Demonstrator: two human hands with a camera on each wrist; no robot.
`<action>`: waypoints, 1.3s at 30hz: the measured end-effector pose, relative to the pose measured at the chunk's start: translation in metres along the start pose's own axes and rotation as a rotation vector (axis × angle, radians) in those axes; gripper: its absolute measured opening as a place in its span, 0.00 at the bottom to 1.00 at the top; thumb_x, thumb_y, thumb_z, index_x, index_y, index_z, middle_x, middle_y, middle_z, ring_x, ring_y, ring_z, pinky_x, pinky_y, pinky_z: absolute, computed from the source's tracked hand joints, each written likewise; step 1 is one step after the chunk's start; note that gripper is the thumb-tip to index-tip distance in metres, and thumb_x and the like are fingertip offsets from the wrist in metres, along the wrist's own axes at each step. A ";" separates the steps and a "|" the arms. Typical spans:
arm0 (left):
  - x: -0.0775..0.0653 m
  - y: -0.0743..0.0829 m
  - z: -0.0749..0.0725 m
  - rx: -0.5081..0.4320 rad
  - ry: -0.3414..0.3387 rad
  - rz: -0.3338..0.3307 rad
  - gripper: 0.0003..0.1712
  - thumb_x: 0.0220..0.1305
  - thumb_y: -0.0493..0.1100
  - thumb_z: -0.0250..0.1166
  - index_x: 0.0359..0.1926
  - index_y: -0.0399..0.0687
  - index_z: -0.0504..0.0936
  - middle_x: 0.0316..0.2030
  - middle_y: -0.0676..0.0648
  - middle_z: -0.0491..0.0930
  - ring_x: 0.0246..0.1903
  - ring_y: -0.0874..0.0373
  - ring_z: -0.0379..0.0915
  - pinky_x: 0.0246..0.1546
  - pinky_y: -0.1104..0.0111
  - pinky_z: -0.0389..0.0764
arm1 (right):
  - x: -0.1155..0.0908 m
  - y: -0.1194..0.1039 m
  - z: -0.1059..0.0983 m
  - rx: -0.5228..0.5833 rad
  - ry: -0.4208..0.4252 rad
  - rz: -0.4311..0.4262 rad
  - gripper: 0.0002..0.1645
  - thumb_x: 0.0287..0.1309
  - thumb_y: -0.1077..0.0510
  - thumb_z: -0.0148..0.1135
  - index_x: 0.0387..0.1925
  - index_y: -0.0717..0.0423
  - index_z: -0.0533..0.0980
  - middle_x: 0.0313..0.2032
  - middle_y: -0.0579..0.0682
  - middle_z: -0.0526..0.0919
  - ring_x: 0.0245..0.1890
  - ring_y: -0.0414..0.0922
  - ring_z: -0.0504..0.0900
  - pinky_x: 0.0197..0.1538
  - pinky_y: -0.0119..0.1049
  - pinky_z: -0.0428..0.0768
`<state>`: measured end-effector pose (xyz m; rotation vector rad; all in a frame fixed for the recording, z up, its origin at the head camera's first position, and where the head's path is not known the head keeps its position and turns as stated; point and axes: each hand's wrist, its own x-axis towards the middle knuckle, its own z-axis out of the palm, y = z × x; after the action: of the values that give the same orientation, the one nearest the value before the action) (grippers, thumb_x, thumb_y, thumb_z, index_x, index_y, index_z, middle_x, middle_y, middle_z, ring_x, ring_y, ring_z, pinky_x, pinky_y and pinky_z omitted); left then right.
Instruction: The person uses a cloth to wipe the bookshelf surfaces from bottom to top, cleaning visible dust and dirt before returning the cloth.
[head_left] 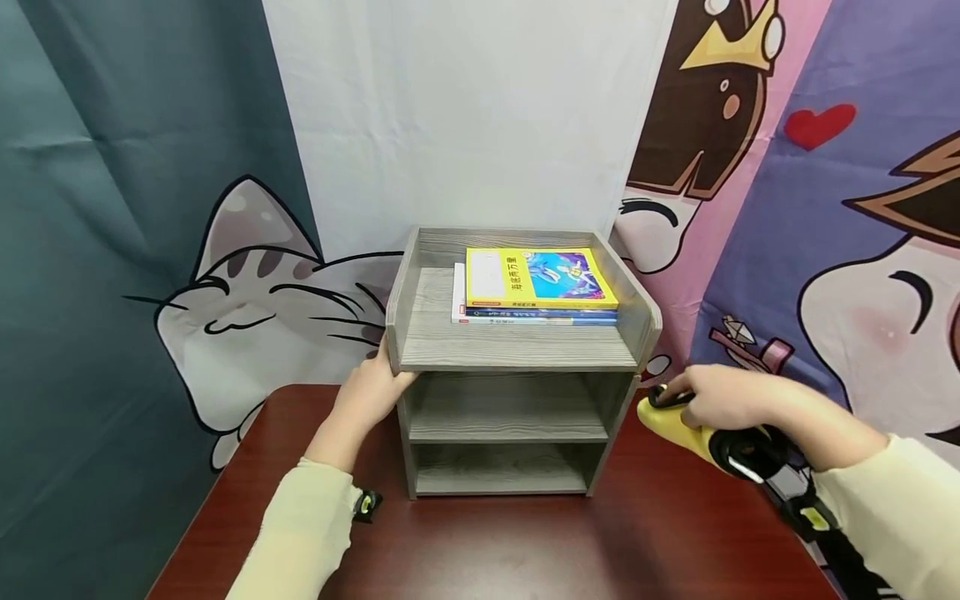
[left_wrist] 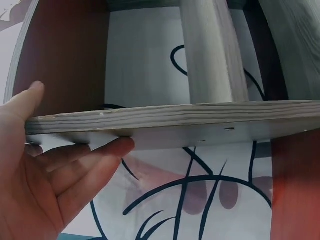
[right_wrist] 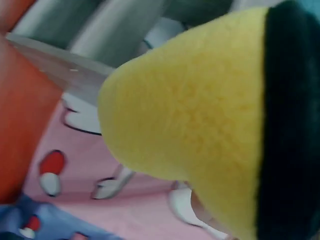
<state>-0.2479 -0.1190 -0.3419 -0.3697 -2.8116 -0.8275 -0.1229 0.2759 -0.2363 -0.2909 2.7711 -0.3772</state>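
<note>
A grey wood-grain desktop shelf (head_left: 510, 357) stands on the table, with an open-topped tray above two lower compartments. My left hand (head_left: 367, 396) holds the shelf's left side. In the left wrist view, the thumb lies on the inner side of the side panel (left_wrist: 165, 115) and the fingers touch its outer face. Off the shelf's right side, my right hand (head_left: 723, 398) grips a yellow and black plush item (head_left: 675, 427) above the table. Its soft yellow end fills much of the right wrist view, and its exact kind cannot be told.
A stack of books, a yellow one (head_left: 495, 283) uppermost, lies in the shelf's top tray. Beneath the shelf is a dark red-brown table (head_left: 480, 550). Behind hang a white cloth (head_left: 487, 117) and cartoon-printed curtains (head_left: 772, 217) at the right.
</note>
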 end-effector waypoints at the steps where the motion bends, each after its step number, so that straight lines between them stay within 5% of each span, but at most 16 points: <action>1: 0.000 -0.001 0.000 0.005 0.004 0.001 0.45 0.61 0.63 0.54 0.70 0.44 0.50 0.43 0.31 0.78 0.36 0.38 0.78 0.31 0.50 0.74 | 0.002 0.007 0.007 0.006 0.011 0.001 0.29 0.36 0.66 0.55 0.48 0.63 0.78 0.33 0.48 0.77 0.22 0.40 0.70 0.26 0.33 0.69; 7: -0.006 -0.012 0.011 0.005 -0.020 -0.010 0.54 0.55 0.70 0.55 0.71 0.45 0.46 0.44 0.29 0.77 0.39 0.37 0.77 0.32 0.49 0.74 | 0.030 0.044 0.059 0.011 0.120 0.015 0.29 0.32 0.66 0.55 0.45 0.65 0.79 0.31 0.52 0.78 0.24 0.43 0.70 0.30 0.35 0.69; 11: -0.015 -0.022 0.023 -0.001 -0.027 -0.027 0.57 0.52 0.75 0.54 0.71 0.46 0.48 0.42 0.30 0.78 0.37 0.39 0.77 0.32 0.51 0.74 | 0.046 0.062 0.099 0.016 0.189 0.120 0.28 0.34 0.65 0.55 0.45 0.62 0.79 0.32 0.56 0.78 0.25 0.46 0.71 0.29 0.37 0.70; 19: -0.044 -0.054 0.044 -0.056 0.067 -0.059 0.47 0.52 0.74 0.53 0.67 0.56 0.60 0.47 0.48 0.80 0.35 0.46 0.78 0.31 0.55 0.72 | 0.075 0.084 0.162 0.036 0.361 0.254 0.27 0.42 0.61 0.57 0.49 0.62 0.77 0.34 0.58 0.73 0.30 0.52 0.70 0.27 0.42 0.68; 27: -0.060 -0.078 0.061 -0.104 0.064 -0.065 0.35 0.58 0.70 0.51 0.62 0.60 0.67 0.34 0.56 0.83 0.18 0.69 0.74 0.30 0.60 0.72 | 0.111 0.105 0.203 0.091 0.569 0.276 0.28 0.44 0.60 0.59 0.52 0.61 0.75 0.39 0.61 0.72 0.38 0.56 0.68 0.32 0.50 0.72; 39: -0.075 -0.101 0.075 -0.163 0.062 -0.145 0.29 0.65 0.67 0.45 0.56 0.56 0.73 0.30 0.53 0.84 0.13 0.64 0.73 0.29 0.60 0.72 | 0.146 0.123 0.239 0.032 0.697 0.239 0.24 0.43 0.62 0.62 0.46 0.63 0.75 0.43 0.62 0.69 0.40 0.58 0.66 0.30 0.55 0.74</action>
<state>-0.2134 -0.1736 -0.4732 -0.1607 -2.7473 -1.0833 -0.1941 0.3031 -0.5325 0.2325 3.4148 -0.5412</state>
